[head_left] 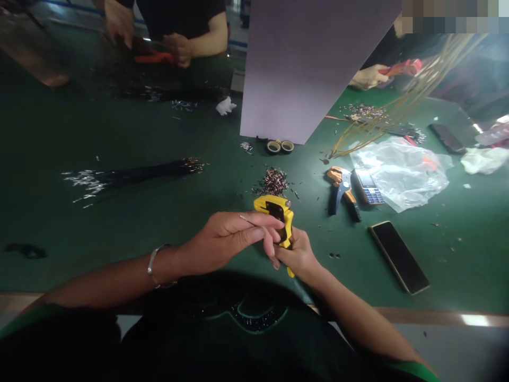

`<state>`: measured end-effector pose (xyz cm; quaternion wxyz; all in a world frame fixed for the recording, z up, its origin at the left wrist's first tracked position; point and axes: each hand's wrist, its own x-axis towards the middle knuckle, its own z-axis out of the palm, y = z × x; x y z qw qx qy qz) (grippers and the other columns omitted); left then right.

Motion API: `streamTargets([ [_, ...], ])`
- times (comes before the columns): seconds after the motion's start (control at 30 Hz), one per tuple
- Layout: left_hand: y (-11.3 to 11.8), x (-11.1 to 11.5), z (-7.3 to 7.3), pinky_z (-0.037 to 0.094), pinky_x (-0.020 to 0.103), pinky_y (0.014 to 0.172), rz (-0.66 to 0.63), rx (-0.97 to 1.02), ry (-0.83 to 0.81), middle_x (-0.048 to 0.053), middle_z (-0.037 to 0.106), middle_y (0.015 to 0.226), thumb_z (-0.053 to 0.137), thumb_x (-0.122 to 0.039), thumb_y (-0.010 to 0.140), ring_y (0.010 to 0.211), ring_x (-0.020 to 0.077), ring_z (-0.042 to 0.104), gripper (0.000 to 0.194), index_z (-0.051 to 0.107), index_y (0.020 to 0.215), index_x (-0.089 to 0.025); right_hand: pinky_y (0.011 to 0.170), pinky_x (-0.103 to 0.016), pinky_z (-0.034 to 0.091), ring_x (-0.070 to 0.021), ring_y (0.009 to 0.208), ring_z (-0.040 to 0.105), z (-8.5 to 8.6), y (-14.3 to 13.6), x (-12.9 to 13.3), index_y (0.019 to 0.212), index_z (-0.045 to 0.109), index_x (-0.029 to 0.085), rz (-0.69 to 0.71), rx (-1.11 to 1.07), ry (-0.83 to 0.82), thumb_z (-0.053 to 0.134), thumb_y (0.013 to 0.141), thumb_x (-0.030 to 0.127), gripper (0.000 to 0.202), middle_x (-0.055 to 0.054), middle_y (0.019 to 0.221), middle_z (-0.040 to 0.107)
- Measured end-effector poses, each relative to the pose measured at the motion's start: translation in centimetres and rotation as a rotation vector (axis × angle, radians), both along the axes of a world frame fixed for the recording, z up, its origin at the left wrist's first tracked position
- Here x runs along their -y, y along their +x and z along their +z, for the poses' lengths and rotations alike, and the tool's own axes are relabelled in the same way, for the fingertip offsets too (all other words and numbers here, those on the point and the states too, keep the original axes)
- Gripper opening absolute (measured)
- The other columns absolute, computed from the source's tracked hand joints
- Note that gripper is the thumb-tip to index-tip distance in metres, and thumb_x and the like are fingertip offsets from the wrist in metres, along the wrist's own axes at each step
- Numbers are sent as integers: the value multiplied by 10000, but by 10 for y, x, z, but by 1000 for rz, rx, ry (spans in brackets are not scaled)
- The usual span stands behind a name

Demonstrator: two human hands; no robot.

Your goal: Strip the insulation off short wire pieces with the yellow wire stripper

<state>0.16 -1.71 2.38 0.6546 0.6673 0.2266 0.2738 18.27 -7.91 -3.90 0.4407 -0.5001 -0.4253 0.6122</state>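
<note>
My right hand (301, 255) is wrapped round the handles of a yellow and black hand tool (287, 212), which looks like a wire stripper or crimper. Its head points up and away from me. Across the tool's near left side lies my left hand (228, 241), thumb and fingers pinched together. A thin wire (247, 219) shows between them, with a short end sticking out to the left; its other end is hidden at the tool. Just beyond the tool's head is a small pile of copper-coloured and black bits (274, 181).
A bundle of black wires (147, 174) lies left. Two tape rolls (280, 146) sit by a tall grey panel (294, 69). To the right are another hand tool (342, 191), a keypad phone (368, 187), a smartphone (399, 257) and a plastic bag (405, 172). Co-workers' hands (181, 49) hold red tools beyond.
</note>
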Motion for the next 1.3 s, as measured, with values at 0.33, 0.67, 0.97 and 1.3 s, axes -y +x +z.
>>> streamTargets([
  [0.33, 8, -4, -23, 520, 354, 744, 111, 253, -245, -36, 522, 533, 541, -275, 930, 590, 125, 580, 210, 646, 1009, -112, 406, -211, 367, -77, 381, 435, -13, -2, 4, 770, 538, 183, -5, 139, 85, 560, 687, 178, 86, 66, 517, 503],
  [0.67, 11, 0, -30, 447, 273, 562, 242, 239, -185, -44, 433, 502, 534, -216, 928, 493, 88, 473, 216, 618, 743, -143, 505, -217, 356, -100, 491, 435, -17, -1, 4, 727, 493, 196, -29, 649, 393, 491, 676, 176, 55, 44, 562, 485],
  [0.97, 12, 11, -30, 452, 268, 563, 376, 240, -163, -33, 466, 530, 562, -155, 898, 497, 81, 478, 262, 596, 638, -147, 495, -232, 341, -116, 482, 422, -22, -4, 4, 772, 445, 207, -94, 767, 620, 468, 676, 143, 118, 38, 572, 461],
  [1.3, 22, -4, -32, 432, 272, 573, 394, 184, -397, -68, 364, 462, 548, -222, 903, 440, 70, 386, 246, 568, 668, -152, 499, -229, 350, -111, 493, 443, -24, -2, -2, 721, 474, 201, -65, 663, 382, 481, 669, 189, 53, 34, 569, 486],
])
